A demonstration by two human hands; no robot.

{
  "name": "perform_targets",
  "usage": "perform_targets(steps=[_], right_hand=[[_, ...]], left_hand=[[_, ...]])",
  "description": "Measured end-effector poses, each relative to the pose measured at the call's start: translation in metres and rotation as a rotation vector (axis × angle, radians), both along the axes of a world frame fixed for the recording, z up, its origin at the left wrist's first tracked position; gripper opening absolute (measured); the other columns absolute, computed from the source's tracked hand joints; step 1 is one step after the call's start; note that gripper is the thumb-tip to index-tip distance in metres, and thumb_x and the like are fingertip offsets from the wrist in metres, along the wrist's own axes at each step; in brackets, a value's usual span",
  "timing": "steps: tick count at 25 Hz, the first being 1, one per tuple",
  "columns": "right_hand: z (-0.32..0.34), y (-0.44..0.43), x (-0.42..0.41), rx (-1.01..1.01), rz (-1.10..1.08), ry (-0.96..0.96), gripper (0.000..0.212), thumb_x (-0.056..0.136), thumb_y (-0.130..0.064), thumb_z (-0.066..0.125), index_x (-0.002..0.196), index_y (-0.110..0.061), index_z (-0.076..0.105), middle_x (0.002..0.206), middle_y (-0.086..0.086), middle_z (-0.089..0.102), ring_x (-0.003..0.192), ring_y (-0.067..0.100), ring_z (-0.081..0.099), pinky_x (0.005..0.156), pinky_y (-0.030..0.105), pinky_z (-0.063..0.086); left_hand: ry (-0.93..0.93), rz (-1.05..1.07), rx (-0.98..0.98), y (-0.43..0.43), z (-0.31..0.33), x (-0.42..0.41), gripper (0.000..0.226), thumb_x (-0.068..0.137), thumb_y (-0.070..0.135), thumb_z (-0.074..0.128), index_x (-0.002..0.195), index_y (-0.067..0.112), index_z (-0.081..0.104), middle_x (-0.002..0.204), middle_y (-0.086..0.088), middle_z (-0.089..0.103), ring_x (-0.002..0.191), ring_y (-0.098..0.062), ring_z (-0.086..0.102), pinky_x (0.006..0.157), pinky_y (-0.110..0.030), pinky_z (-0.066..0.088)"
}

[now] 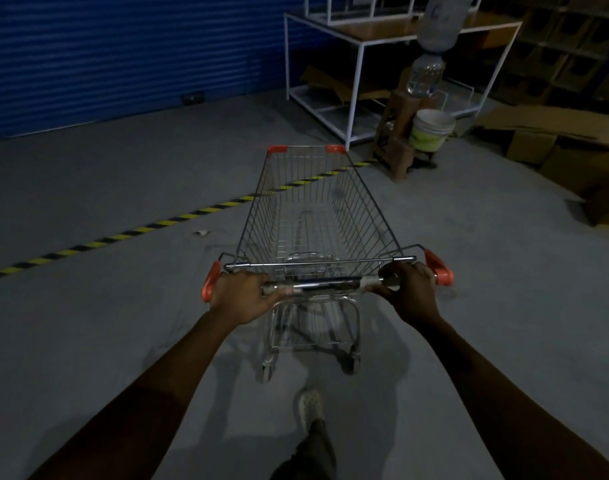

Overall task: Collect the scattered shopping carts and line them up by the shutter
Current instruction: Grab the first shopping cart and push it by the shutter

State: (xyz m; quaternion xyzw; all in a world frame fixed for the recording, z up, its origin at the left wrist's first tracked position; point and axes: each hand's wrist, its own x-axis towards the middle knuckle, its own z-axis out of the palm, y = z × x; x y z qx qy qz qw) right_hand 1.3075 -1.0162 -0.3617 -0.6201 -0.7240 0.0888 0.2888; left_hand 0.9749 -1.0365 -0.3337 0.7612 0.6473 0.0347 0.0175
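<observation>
The person's left hand (240, 296) and right hand (408, 291) each had a closed grip on the chrome handle bar (325, 283) of a wire shopping cart (313, 216), fingers curled round it, one hand near each red end cap. That wide spacing probably served to steer as well as push. The cart stood on the grey floor (88, 341) across a yellow-and-black hazard tape line (140, 230). Its nose aimed at a white metal rack (360, 64) and a bucket (431, 131) rather than at the blue shutter (123, 53), which lay well apart to the left. The cart likely needed swinging left to reach its parking place. One shoe (310, 407) was planted just behind the rear wheels
</observation>
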Motion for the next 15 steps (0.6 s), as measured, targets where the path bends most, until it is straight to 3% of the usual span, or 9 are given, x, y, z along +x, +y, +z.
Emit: perform_targets(steps=[3,5,7,9,12,15], right_hand=[[0.006,0.108,0.0,0.009,-0.066,0.027,0.032,0.069,-0.041,0.083,0.089,-0.021,0.067,0.091,-0.004,0.066,0.091,0.016,0.055,0.091,0.043,0.041],[0.003,0.166,0.0,0.006,-0.09,-0.021,0.038,0.07,-0.038,0.082,0.096,-0.017,0.065,0.107,0.006,0.065,0.108,0.03,0.055,0.095,0.047,0.041],[0.001,0.222,0.006,-0.081,-0.089,-0.084,0.06,0.073,-0.034,0.081,0.123,-0.012,0.056,0.139,0.018,0.047,0.137,0.04,0.034,0.109,0.054,0.034],[0.0,0.282,0.017,-0.215,-0.061,-0.1,0.083,0.076,-0.031,0.079,0.145,-0.012,0.037,0.159,0.018,0.019,0.148,0.038,0.005,0.116,0.055,0.025],[0.005,0.371,0.034,-0.258,0.002,-0.154,0.091,0.082,-0.033,0.073,0.154,-0.016,0.02,0.163,0.013,0.002,0.149,0.033,-0.008,0.117,0.054,0.024],[0.0,0.464,0.049,-0.229,0.056,-0.178,0.097,0.083,-0.039,0.071,0.156,-0.02,0.01,0.163,0.011,-0.004,0.149,0.031,-0.013,0.12,0.049,0.018]], left_hand=[[-0.059,0.012,-0.04,0.115,0.003,0.009,0.08,0.075,0.088,0.026,0.109,0.029,0.068,0.108,-0.001,0.072,0.104,-0.024,0.065,0.086,-0.033,0.046],[-0.111,0.001,-0.075,0.184,0.006,0.018,0.095,0.067,0.095,0.012,0.108,0.029,0.067,0.109,-0.001,0.071,0.105,-0.023,0.064,0.089,-0.036,0.045],[-0.047,0.008,-0.086,0.25,0.004,0.031,0.101,0.066,0.095,0.003,0.11,0.029,0.066,0.112,-0.002,0.069,0.107,-0.024,0.061,0.095,-0.042,0.04],[0.08,0.1,-0.027,0.306,-0.007,0.055,0.081,0.081,0.082,0.015,0.112,0.025,0.063,0.112,-0.009,0.066,0.109,-0.032,0.057,0.103,-0.055,0.03],[0.077,0.238,0.111,0.377,-0.027,0.084,0.065,0.091,0.065,0.027,0.115,0.015,0.06,0.108,-0.022,0.059,0.107,-0.04,0.052,0.106,-0.062,0.027],[0.036,0.235,0.217,0.47,-0.04,0.089,0.066,0.093,0.061,0.028,0.128,0.01,0.053,0.124,-0.028,0.052,0.122,-0.045,0.043,0.11,-0.061,0.024]])
